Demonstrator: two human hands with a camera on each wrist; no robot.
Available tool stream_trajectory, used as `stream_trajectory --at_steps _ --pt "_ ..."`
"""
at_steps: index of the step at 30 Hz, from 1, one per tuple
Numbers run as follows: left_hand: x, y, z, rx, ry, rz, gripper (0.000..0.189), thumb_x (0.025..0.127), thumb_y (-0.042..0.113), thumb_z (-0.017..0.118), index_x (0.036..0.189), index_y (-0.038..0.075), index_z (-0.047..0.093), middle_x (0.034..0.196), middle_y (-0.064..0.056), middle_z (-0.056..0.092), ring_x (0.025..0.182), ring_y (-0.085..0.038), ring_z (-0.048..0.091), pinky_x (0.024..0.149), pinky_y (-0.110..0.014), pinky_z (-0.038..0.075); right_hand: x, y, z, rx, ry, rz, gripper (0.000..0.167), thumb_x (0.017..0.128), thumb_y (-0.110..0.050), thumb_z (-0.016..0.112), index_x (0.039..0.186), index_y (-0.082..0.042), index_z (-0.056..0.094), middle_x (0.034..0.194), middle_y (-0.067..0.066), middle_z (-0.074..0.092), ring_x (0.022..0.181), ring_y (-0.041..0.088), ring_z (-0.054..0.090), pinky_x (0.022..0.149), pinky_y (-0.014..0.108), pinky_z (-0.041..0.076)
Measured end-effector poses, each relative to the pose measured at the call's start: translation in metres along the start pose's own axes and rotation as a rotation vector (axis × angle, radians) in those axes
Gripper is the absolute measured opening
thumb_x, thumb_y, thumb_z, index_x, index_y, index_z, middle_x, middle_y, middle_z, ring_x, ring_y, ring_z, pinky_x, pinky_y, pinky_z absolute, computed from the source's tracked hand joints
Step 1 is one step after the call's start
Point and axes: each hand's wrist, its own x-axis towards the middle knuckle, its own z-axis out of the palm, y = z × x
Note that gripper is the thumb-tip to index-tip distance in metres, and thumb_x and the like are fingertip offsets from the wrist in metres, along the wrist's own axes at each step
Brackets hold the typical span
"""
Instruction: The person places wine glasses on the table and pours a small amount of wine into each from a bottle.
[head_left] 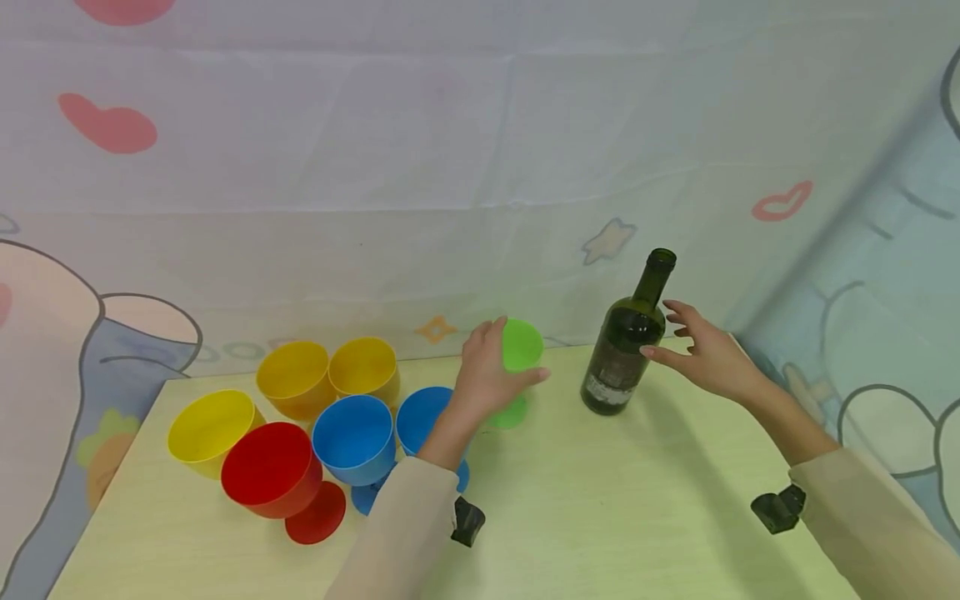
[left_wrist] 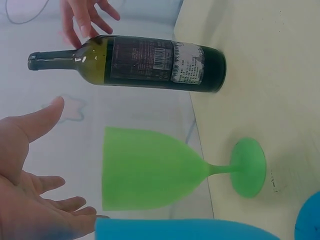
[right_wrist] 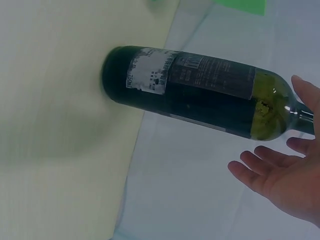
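A green plastic goblet (head_left: 523, 343) stands upright on the table, partly hidden in the head view by my left hand (head_left: 483, 372). In the left wrist view a gap shows between that hand's spread thumb and fingers and the goblet (left_wrist: 150, 169). To its right stands a dark green wine bottle (head_left: 626, 350), with a worn label facing me. My right hand (head_left: 708, 354) is beside the bottle's shoulder and neck, thumb and fingers apart. The right wrist view shows the fingers near the bottle (right_wrist: 190, 92) without curling round it.
Left of my left hand stand two blue goblets (head_left: 352, 437), a red goblet (head_left: 272, 471) and several yellow goblets (head_left: 213, 429). The nearer blue goblet is close to my left forearm. A printed cloth (head_left: 420, 167) hangs right behind the table's (head_left: 600, 508) back edge.
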Motion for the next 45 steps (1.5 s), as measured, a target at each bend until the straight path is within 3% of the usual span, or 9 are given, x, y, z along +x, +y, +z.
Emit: stream_trajectory --at_steps 10,18,25,45 --pt "0.01 -0.003 0.007 0.052 0.018 -0.051 0.088 0.075 0.03 0.075 0.143 0.005 0.024 0.145 -0.018 0.021 0.133 -0.036 0.019 0.097 -0.049 0.035 0.01 -0.001 0.003 0.038 0.026 0.023 0.082 0.088 -0.036 0.06 0.142 0.002 0.013 0.135 0.033 0.032 0.118 0.046 0.038 0.091 0.056 0.036" --pt "0.017 -0.01 0.009 0.052 0.013 -0.118 0.09 0.075 0.029 0.076 0.144 0.006 0.022 0.146 -0.018 0.019 0.133 -0.036 0.019 0.098 -0.05 0.035 0.016 0.002 0.008 0.079 0.059 -0.012 0.08 0.087 -0.029 0.063 0.141 0.005 0.015 0.13 0.033 0.037 0.115 0.046 0.041 0.09 0.057 0.037" --pt "0.019 -0.009 0.011 0.058 0.011 -0.115 0.092 0.075 0.029 0.076 0.144 0.003 0.02 0.145 -0.019 0.02 0.132 -0.036 0.021 0.099 -0.047 0.034 0.02 0.001 0.01 0.095 0.052 0.02 0.083 0.085 -0.031 0.064 0.141 0.005 0.014 0.137 0.032 0.03 0.117 0.047 0.038 0.092 0.058 0.035" --pt "0.027 -0.012 0.016 0.046 0.016 -0.119 0.096 0.074 0.024 0.077 0.142 -0.005 0.015 0.142 -0.025 0.023 0.132 -0.038 0.021 0.102 -0.045 0.03 0.027 0.006 0.02 0.1 0.056 0.087 0.089 0.083 -0.039 0.065 0.141 0.003 0.013 0.13 0.033 0.037 0.114 0.047 0.041 0.084 0.057 0.04"
